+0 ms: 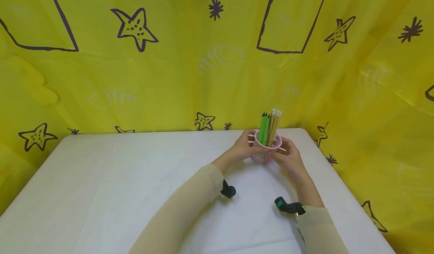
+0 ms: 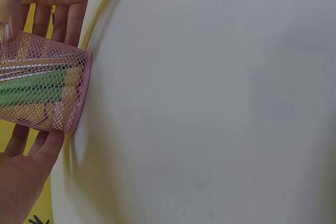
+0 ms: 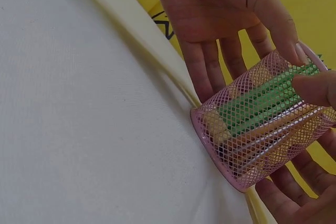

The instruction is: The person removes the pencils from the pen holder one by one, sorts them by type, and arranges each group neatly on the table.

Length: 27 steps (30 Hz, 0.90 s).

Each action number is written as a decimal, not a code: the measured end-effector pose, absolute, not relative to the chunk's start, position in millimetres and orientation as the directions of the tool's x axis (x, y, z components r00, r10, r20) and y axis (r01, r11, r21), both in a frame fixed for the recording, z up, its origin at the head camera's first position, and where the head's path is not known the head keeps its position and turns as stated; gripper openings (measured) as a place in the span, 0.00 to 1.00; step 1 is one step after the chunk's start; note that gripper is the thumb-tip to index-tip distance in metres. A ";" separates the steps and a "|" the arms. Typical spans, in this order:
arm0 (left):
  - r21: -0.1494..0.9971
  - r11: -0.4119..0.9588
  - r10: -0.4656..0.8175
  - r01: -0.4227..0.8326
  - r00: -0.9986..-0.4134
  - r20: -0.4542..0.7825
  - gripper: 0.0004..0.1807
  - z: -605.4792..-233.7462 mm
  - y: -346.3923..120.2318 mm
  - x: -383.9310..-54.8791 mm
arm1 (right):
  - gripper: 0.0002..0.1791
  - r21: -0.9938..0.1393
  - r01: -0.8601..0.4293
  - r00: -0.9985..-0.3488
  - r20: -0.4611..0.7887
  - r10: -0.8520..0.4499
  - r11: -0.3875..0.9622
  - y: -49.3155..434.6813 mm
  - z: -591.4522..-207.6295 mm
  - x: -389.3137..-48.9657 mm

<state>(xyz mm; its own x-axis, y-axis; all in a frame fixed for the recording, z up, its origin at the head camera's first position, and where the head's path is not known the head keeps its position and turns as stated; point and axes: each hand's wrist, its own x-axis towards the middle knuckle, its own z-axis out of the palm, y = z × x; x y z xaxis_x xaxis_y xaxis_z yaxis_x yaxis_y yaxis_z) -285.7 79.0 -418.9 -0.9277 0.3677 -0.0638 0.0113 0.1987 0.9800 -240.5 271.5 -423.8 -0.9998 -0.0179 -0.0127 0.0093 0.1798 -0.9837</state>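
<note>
Both hands hold a pink wire-mesh pencil cup (image 1: 259,157) close to the table's back right corner. My left hand (image 1: 241,147) grips it from the left and my right hand (image 1: 291,160) from the right, fingers curled round the sides. The thumbs come together on the near side, just under the rim. Green pencils (image 1: 263,130) with dark tips and natural-wood pencils (image 1: 274,129) with white ends up stand in the cup. Through the mesh in the right wrist view, the lower ends of the green pencils (image 3: 257,106) show near the base.
A white-covered table (image 1: 135,186) spreads in front and to the left. Behind it and along the right side hangs a yellow curtain (image 1: 169,84) printed with stars and fish. Black wrist straps with small devices (image 1: 289,207) sit at the beige sleeves (image 1: 190,205).
</note>
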 end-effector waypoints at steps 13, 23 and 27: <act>0.979 0.202 0.365 0.009 -0.929 -0.067 0.43 -421.3 60.1 -281.5 | 0.39 -0.984 -0.005 -0.999 -0.004 -0.052 0.177 255.6 -422.9 -239.4; 0.980 0.198 0.376 0.016 -0.925 -0.061 0.39 -419.4 40.2 -273.4 | 0.39 -0.980 -0.021 -0.995 0.002 -0.097 0.200 241.8 -423.2 -236.5; 0.977 0.213 0.369 0.026 -0.928 -0.055 0.38 -421.3 32.4 -271.1 | 0.39 -0.981 -0.028 -0.993 0.006 -0.114 0.191 236.1 -424.2 -235.8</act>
